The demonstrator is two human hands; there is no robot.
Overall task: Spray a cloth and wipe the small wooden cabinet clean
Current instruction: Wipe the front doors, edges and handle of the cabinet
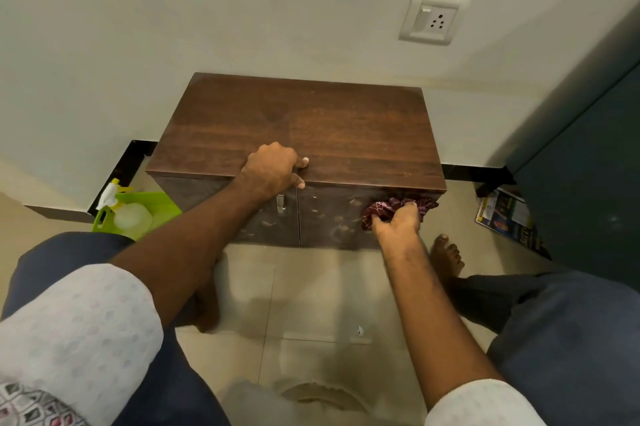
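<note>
- right hand (396, 221): fingers (409, 206) curled tight round a crumpled maroon patterned cloth (388, 208), pressed to the cabinet front's upper right corner.
- left hand (273, 167): fingers bent over the top's front edge, gripping it.
- cabinet (346, 128): boxy, brown wood-grain, doors streaked pale.
- clear spray bottle (130, 216) in a green plastic tray (159, 206), to its left.

Cabinet (311, 128): low, dark brown wood, two smeared doors. Cloth (382, 210): maroon patterned, bunched against right door. Spray bottle (133, 216): translucent, beside cabinet's left.
</note>
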